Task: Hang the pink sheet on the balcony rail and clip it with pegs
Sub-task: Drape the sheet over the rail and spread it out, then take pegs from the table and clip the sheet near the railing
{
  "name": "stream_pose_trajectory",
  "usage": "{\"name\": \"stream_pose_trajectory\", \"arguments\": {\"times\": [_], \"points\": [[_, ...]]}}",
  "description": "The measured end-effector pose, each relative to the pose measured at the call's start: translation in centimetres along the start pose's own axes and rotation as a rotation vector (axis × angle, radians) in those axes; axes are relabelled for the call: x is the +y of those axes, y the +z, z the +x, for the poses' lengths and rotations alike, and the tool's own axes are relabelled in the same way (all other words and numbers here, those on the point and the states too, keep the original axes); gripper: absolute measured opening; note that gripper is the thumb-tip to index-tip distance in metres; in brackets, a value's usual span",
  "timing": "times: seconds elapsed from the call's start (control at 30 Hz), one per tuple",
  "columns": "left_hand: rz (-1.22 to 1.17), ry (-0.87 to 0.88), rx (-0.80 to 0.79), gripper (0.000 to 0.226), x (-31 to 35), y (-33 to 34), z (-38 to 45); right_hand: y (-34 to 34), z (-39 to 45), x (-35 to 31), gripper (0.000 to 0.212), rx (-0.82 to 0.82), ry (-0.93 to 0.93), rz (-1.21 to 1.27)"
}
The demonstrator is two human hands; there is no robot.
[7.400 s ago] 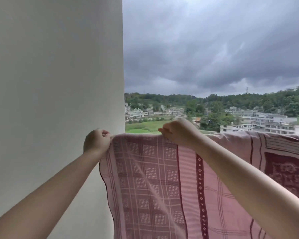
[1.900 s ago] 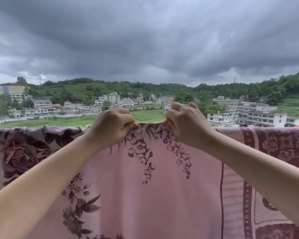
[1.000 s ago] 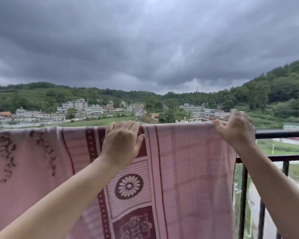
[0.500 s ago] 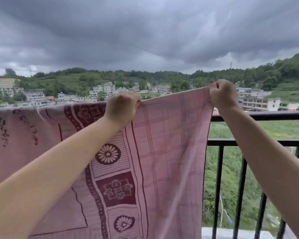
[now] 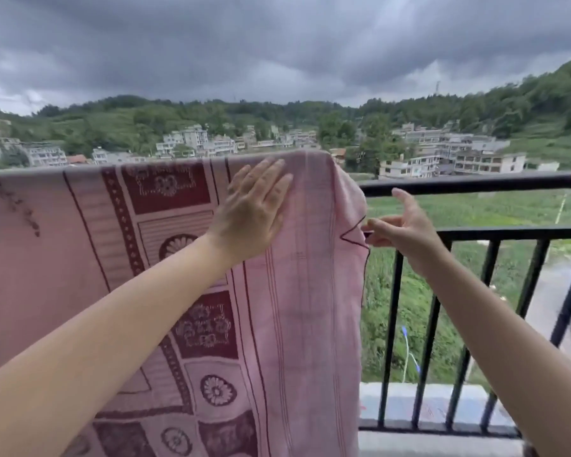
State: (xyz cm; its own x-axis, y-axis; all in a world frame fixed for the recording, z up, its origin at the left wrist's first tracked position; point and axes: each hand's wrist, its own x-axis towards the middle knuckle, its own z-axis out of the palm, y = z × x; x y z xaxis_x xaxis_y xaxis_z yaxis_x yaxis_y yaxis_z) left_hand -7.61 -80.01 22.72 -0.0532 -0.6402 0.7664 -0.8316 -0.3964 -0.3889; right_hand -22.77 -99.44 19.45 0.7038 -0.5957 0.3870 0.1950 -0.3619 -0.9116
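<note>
The pink sheet point(image 5: 304, 291) with dark red flower panels hangs draped over the black balcony rail point(image 5: 475, 183), covering it from the left edge to the middle. My left hand point(image 5: 254, 209) lies flat on the sheet just below its top fold, fingers spread. My right hand point(image 5: 402, 230) pinches the sheet's dark-hemmed right edge between thumb and fingers, beside the second rail bar. No pegs are in view.
To the right of the sheet the railing's vertical bars point(image 5: 389, 324) stand bare above a concrete ledge point(image 5: 426, 397). Beyond lie green fields, buildings, wooded hills and a dark cloudy sky.
The sheet's right end, held up above the rail half a second ago, now lies over it. My left hand has let go and flattened; my right hand has dropped to the side hem.
</note>
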Motion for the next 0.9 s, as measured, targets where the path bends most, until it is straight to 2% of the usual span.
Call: {"name": "stream_pose_trajectory", "arguments": {"times": [0.07,0.13,0.23,0.33,0.4,0.47,0.57,0.63,0.77,0.9], "points": [[-0.010,0.152,-0.013,0.045,1.6,1.5,-2.1,-0.1,-0.8,1.5,0.079,-0.010,0.033,0.013],[-0.054,0.226,-0.053,0.045,3.6,2.9,-3.9,0.3,-1.7,2.7,0.073,-0.017,0.076,-0.067],[-0.133,0.247,-0.142,0.040,7.4,5.3,-6.3,0.6,-4.0,6.0,0.056,-0.019,0.135,-0.424],[-0.200,0.322,-0.255,0.036,12.4,8.0,-8.5,-0.5,-8.1,10.8,0.050,-0.047,0.227,-0.815],[-0.324,0.375,-0.347,0.036,16.9,9.9,-9.7,-2.6,-12.0,14.1,0.049,-0.035,0.329,-0.985],[-0.399,0.355,-0.433,0.035,21.5,10.7,-10.2,-5.2,-16.4,16.5,0.046,-0.031,0.446,-1.096],[-0.542,0.385,-0.685,0.050,29.3,11.6,-11.1,-10.0,-23.7,18.1,0.040,0.048,0.645,-1.223],[-0.640,0.395,-0.663,0.049,34.2,11.6,-10.9,-13.1,-28.1,18.4,0.038,0.109,0.767,-1.277],[-0.790,0.517,-0.806,0.039,44.4,11.6,-9.3,-20.0,-35.5,17.6,0.042,0.256,1.026,-1.292],[-0.867,0.605,-0.835,0.037,54.5,11.4,-7.1,-27.9,-41.9,17.5,0.046,0.424,1.222,-1.255]]}}
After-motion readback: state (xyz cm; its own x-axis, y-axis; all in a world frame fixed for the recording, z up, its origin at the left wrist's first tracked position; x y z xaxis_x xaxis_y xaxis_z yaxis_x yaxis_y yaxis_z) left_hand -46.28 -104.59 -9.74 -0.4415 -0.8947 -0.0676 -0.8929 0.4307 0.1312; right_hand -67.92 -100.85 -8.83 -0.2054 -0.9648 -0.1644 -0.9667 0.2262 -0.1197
